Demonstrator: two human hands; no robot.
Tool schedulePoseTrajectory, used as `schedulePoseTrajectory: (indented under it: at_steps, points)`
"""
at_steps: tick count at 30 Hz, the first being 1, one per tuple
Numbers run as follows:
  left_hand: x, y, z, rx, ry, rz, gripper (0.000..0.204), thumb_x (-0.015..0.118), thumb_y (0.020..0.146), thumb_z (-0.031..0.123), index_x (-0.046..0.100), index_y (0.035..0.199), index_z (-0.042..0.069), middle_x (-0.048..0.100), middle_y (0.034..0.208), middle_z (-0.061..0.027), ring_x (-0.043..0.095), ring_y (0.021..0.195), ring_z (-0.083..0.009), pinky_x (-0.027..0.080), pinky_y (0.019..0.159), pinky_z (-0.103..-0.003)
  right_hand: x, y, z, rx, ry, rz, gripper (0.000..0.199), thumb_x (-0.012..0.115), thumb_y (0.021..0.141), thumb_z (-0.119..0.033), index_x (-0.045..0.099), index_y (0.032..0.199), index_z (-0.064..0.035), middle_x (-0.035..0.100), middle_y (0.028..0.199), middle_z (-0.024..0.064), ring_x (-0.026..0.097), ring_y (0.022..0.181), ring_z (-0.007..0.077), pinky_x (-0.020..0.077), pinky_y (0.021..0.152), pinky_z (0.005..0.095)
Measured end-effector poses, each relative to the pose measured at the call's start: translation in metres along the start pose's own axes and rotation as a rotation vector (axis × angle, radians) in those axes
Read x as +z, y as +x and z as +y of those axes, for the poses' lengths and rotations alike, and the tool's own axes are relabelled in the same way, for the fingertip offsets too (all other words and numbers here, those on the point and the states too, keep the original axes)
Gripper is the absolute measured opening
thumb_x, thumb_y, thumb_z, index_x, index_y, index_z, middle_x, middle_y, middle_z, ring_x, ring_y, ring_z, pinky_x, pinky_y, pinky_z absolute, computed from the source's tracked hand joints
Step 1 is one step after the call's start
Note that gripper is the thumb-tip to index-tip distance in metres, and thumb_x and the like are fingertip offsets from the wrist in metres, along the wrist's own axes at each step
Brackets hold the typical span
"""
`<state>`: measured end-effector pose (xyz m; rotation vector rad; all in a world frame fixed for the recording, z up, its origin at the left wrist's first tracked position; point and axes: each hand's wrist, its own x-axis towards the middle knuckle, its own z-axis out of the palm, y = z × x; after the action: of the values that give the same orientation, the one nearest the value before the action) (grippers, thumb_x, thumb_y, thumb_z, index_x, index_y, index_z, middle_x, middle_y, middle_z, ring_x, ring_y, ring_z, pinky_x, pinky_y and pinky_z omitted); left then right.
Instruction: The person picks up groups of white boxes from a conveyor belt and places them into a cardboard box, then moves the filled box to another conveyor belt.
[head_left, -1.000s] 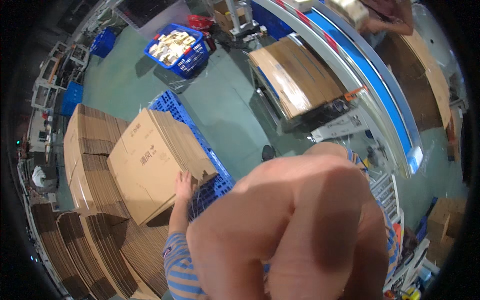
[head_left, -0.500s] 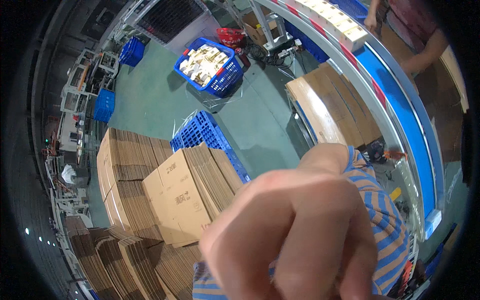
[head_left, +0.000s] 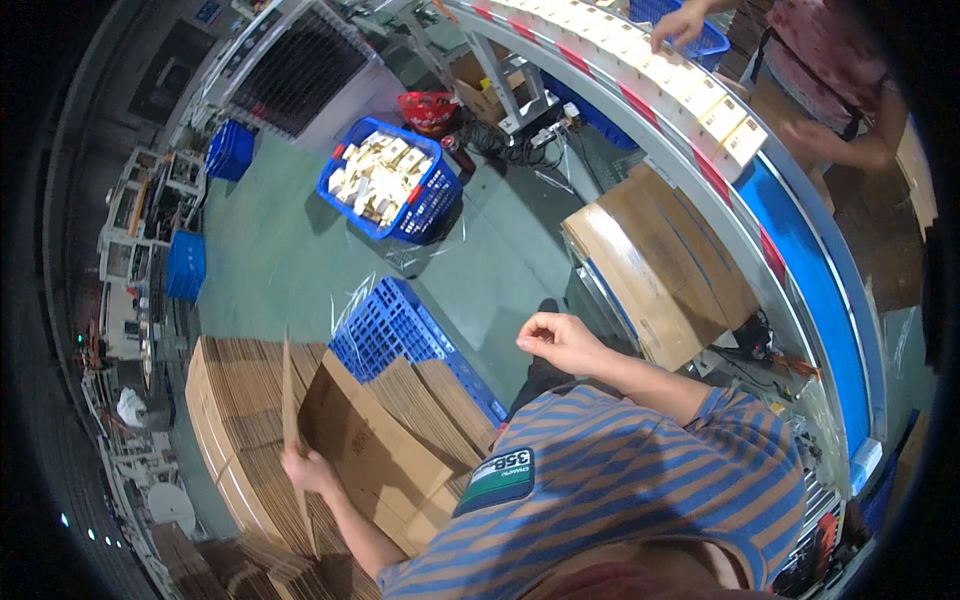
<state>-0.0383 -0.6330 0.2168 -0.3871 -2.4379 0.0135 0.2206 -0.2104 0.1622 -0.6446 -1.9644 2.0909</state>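
Observation:
My left hand (head_left: 311,471) is closed on the edge of a flat folded cardboard carton (head_left: 289,400), held upright and seen nearly edge-on. It stands over the stacks at the lower left, beside another flat carton (head_left: 365,450) that leans on the pile. In front of my body, my right hand (head_left: 560,342) hangs above the floor with its fingers curled in; nothing shows in it. The tall stack of flat cartons (head_left: 215,410) is left of my left hand. A blue plastic pallet (head_left: 385,325) lies just beyond the stacks.
A curved conveyor with a blue belt (head_left: 815,260) runs along my right, carrying a row of white packs (head_left: 700,105). A co-worker's hand (head_left: 680,25) reaches over them. A blue basket (head_left: 425,205) of packs stands ahead. A large brown carton (head_left: 650,270) sits beside the conveyor.
My right hand, large before the camera earlier, is now lower and farther off. My left hand has come into view gripping a carton. The packs reach farther along the belt; a co-worker's hand is over them.

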Motion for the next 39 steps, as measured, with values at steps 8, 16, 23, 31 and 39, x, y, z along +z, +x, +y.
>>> schedulePoseTrajectory:
  at_steps: [8,16,23,31,39]
  points:
    - [0.079,0.291,0.257,0.732,-0.269,0.531,0.029,0.068,0.08,0.039,0.061,0.07,0.012,0.056,0.062,-0.001,0.054,0.057,-0.0191,0.042,0.059,-0.032,-0.047,0.108,-0.066,-0.24,-0.434,0.533,0.038,0.068,0.081,-0.033,0.062,0.1,-0.0008,0.063,0.098,0.014,0.062,0.088,0.0252,0.049,0.075,0.0364]
    - [0.047,0.293,0.541,1.122,-1.587,0.177,0.032,0.074,0.072,0.038,0.064,0.075,0.008,0.054,0.058,-0.0059,0.053,0.053,-0.0228,0.04,0.056,-0.034,-0.09,0.134,-0.116,-0.142,-0.636,0.852,0.028,0.076,0.072,-0.025,0.061,0.076,-0.0021,0.058,0.071,0.0163,0.057,0.063,0.0337,0.044,0.055,0.0373]
    - [0.043,0.323,0.662,1.424,-1.501,-0.043,0.053,0.08,0.058,0.045,0.061,0.086,0.005,0.061,0.076,-0.0114,0.059,0.069,-0.0295,0.048,0.062,-0.036,-0.17,-0.026,-0.05,-0.413,-0.065,1.37,0.022,0.061,0.084,-0.004,0.061,0.105,0.0012,0.064,0.101,0.0039,0.058,0.092,0.012,0.0451,0.082,0.0276]
    - [0.027,0.173,0.692,1.616,-1.326,0.146,0.043,0.077,0.062,0.038,0.058,0.087,0.009,0.059,0.075,-0.0058,0.058,0.075,-0.0255,0.041,0.066,-0.036,-0.198,-0.052,-0.038,-0.053,-1.098,2.056,0.047,0.07,0.079,-0.027,0.056,0.122,-0.0102,0.052,0.125,0.0137,0.05,0.114,0.029,0.0353,0.098,0.042]
    - [-0.004,0.163,0.682,1.735,-1.243,-0.09,0.031,0.076,0.066,0.032,0.055,0.071,0.009,0.058,0.068,-0.0071,0.058,0.062,-0.0275,0.045,0.055,-0.04,-0.239,-0.039,-0.053,0.449,-1.226,1.842,0.067,0.066,0.077,-0.051,0.051,0.128,-0.0112,0.04,0.136,0.0205,0.033,0.129,0.0341,0.0196,0.104,0.0589]
